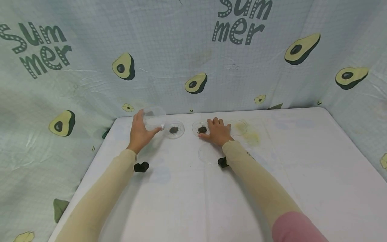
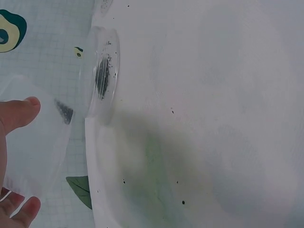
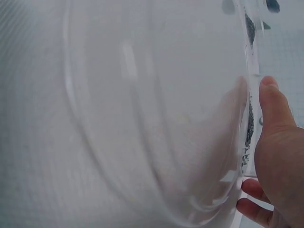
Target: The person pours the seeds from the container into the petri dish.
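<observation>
Gripping a clear disc (image 1: 155, 118) between thumb and fingers, the left hand (image 1: 141, 133) holds it raised beside the left granule dish (image 1: 174, 130). The right hand (image 1: 218, 132) has fingers spread at the second granule dish (image 1: 200, 126); contact cannot be confirmed. Nearby, a clear round dish (image 1: 208, 155) lies on the white table (image 1: 169, 201).

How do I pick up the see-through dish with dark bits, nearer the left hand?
Pinch the clear dish by opposite sides of its rim, probably coming from the near side. It's round, shallow and lies flat, with dark bits in the middle; fabric stands close behind.
</observation>
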A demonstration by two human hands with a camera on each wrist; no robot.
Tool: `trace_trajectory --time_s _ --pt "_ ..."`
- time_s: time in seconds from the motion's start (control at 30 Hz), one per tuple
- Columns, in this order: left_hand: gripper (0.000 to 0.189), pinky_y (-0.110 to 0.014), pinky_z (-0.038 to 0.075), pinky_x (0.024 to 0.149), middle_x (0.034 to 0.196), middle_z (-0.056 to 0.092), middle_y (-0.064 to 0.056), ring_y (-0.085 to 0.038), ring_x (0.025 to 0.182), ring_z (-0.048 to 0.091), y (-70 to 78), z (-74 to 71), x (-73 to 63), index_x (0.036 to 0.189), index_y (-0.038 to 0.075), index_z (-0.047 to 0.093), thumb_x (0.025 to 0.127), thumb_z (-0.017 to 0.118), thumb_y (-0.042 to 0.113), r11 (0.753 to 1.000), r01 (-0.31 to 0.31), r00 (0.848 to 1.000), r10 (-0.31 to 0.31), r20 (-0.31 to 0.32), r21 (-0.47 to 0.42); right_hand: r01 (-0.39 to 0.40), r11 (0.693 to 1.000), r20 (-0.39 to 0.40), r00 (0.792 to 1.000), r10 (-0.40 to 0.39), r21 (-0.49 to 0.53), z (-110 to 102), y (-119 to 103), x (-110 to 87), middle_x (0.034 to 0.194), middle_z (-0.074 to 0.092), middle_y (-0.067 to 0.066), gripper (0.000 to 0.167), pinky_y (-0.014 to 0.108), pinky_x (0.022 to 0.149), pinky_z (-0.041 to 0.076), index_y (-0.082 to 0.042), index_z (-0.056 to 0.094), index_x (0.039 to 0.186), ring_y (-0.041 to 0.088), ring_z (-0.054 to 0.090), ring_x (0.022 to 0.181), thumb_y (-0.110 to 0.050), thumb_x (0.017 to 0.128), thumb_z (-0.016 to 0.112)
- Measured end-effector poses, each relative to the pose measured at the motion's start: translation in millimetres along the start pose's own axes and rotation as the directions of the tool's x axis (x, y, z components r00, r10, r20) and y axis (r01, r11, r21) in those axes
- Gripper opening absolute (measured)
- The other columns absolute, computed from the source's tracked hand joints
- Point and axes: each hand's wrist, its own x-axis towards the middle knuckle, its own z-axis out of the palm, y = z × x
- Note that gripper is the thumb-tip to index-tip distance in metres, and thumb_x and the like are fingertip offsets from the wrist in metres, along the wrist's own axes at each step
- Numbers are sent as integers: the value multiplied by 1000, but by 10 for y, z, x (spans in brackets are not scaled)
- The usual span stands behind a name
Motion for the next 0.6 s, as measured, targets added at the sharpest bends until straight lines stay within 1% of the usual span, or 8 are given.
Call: trace_trajectory --time_s 0.13,0.27,0.43,0.6 --pt "104 -54 35 110 148 30 -20 -37 135 36 -63 -28 -21 155 12 10 80 79 33 1000 -5 1000 5 -13 -14 0 1000 12 1000 0 -10 -26 -21 2 139 42 14 91 69 104 30 -14 31 151 33 38 130 -73 84 51" --pt "104 -55 35 109 149 29 -21 -38 135 36 -120 -58 -51 155 14 8 81 78 34 1000 -1 1000 1 -5 -31 3 1000 17 1000 -3 -18 -34 -31 10 141 42 15 92 69 106 28 -13 30 151 34 38 132 -73 84 51" --pt "103 -55 32 111 150 27 -22 -38 137 34 -166 -76 -90 156 13 5 83 76 34 998 40 999 -39 27 -51 14 1000 -2 1000 -14 16 -29 -26 14 142 41 16 92 69 107 25 -11 30 151 36 38 132 -72 84 52" --pt "104 -56 30 113 150 27 -24 -39 138 32 -184 -88 -121 155 10 2 84 75 32 993 93 994 -88 59 -72 30 996 -67 997 -25 81 -56 -26 -5 143 40 16 89 68 106 25 -10 34 149 36 39 132 -68 85 55"
